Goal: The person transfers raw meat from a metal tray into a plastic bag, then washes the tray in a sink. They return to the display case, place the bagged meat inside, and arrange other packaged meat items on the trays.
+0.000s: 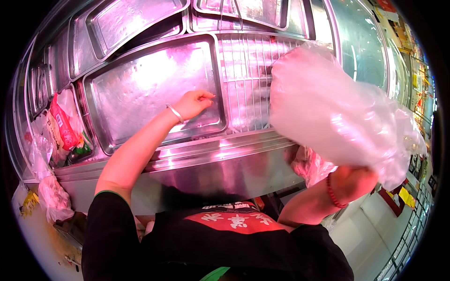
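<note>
My left hand, with a silver bangle at its wrist, hovers over a large shallow metal tray. Its fingers are loosely bent, a little apart, and nothing shows in them. At the right, my right hand is closed on a big, puffed-out translucent plastic bag. The bag's film covers part of that hand and hides its fingertips. A red bead bracelet circles the right wrist. The bag hangs over the case's front edge and over part of a white wire rack beside the tray.
More metal trays overlap at the back. A red and white package lies at the case's left end, near a hanging clear bag. The metal front ledge runs before me. Another filled plastic bag sits below the big one.
</note>
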A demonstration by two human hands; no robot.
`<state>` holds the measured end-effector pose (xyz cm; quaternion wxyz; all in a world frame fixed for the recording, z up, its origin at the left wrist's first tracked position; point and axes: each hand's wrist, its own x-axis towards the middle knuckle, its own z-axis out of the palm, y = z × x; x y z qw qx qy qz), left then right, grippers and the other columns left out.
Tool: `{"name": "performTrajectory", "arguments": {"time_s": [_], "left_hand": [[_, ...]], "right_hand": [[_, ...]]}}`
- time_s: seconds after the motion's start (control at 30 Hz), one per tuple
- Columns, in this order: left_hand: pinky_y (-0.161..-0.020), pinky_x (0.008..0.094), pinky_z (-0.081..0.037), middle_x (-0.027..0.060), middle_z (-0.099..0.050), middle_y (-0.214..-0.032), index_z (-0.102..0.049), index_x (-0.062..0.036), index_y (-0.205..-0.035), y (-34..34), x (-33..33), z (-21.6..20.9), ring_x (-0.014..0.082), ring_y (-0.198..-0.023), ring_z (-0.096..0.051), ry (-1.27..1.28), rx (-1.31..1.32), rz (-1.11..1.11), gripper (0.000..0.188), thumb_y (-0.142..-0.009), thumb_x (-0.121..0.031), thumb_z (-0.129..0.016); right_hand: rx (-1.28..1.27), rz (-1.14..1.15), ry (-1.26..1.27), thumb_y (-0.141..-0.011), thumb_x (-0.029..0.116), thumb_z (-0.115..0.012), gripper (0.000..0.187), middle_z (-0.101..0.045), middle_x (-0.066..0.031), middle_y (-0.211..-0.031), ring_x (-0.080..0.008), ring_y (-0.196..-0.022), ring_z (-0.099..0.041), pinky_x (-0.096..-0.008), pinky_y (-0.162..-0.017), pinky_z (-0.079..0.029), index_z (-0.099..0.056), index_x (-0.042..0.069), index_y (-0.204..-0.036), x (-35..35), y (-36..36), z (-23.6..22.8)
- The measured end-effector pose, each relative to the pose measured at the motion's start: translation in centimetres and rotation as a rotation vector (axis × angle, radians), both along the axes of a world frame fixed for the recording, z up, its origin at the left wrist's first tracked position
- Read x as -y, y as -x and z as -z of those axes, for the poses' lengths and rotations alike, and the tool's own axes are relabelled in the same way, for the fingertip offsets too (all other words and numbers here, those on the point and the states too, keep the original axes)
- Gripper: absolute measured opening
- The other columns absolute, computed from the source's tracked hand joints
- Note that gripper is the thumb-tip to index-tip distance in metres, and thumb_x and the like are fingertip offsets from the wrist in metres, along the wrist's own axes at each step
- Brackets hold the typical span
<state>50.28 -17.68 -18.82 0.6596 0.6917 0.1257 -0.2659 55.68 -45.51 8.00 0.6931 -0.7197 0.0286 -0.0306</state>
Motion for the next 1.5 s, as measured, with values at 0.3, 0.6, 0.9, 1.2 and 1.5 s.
{"name": "performTrajectory", "arguments": {"time_s": [0.3,0.6,0.9,1.2,1.5], "left_hand": [[-0.091,0.0365,-0.044,0.0158,-0.062,-0.109,-0.061,-0.0012,-0.111,5.3,-10.8,3.9,0.0283,-0.102,-0.058,-0.442,0.071,-0.297,0.042,-0.078,-0.025,-0.068],[-0.097,0.0442,-0.039,0.0275,-0.056,-0.115,-0.060,0.0031,-0.109,17.2,-29.8,10.1,0.0390,-0.112,-0.053,-1.521,-0.731,-0.772,0.042,-0.083,-0.028,-0.051],[-0.082,0.0445,-0.048,0.0219,-0.063,-0.108,-0.062,0.0040,-0.105,23.7,-36.4,12.8,0.0357,-0.101,-0.061,-0.832,-0.964,-0.453,0.037,-0.084,-0.024,-0.049],[-0.066,0.0529,-0.056,0.0180,-0.064,-0.097,-0.054,0.0025,-0.110,20.1,-33.1,2.9,0.0336,-0.085,-0.065,-0.661,-0.870,-0.455,0.037,-0.077,-0.005,-0.069],[-0.055,0.0333,-0.048,0.0078,-0.059,-0.082,-0.056,-0.0012,-0.097,26.3,-37.6,0.9,0.0185,-0.071,-0.057,-0.670,-0.325,-0.624,0.029,-0.073,-0.008,-0.071]], "right_hand": [[0.126,-0.807,0.938,-0.071,0.012,-0.059,0.023,-0.064,-0.0165,-0.089,-0.0340,-0.086,-0.060,-0.0424,-0.076,-0.050,-0.064,0.000,-0.091,-11.8,-1.9,14.5],[-0.484,-1.391,1.751,-0.073,0.023,-0.064,0.042,-0.063,-0.0216,-0.107,-0.0329,-0.101,-0.061,-0.0380,-0.085,-0.050,-0.062,-0.001,-0.108,-8.2,-6.1,25.5],[-0.394,-0.939,0.619,-0.076,0.026,-0.069,0.070,-0.052,-0.0268,-0.123,-0.0342,-0.116,-0.051,-0.0394,-0.099,-0.041,-0.040,-0.002,-0.134,-14.0,-3.9,20.3],[-0.688,-0.652,0.887,-0.078,0.006,-0.064,0.029,-0.059,-0.0077,-0.081,-0.0184,-0.063,-0.058,-0.0362,-0.055,-0.052,-0.057,0.003,-0.106,-10.9,-7.0,35.2],[-0.627,-0.618,0.587,-0.079,0.004,-0.063,0.011,-0.058,-0.0021,-0.072,-0.0134,-0.059,-0.056,-0.0300,-0.052,-0.049,-0.057,0.005,-0.088,-13.7,-6.4,27.9]]}}
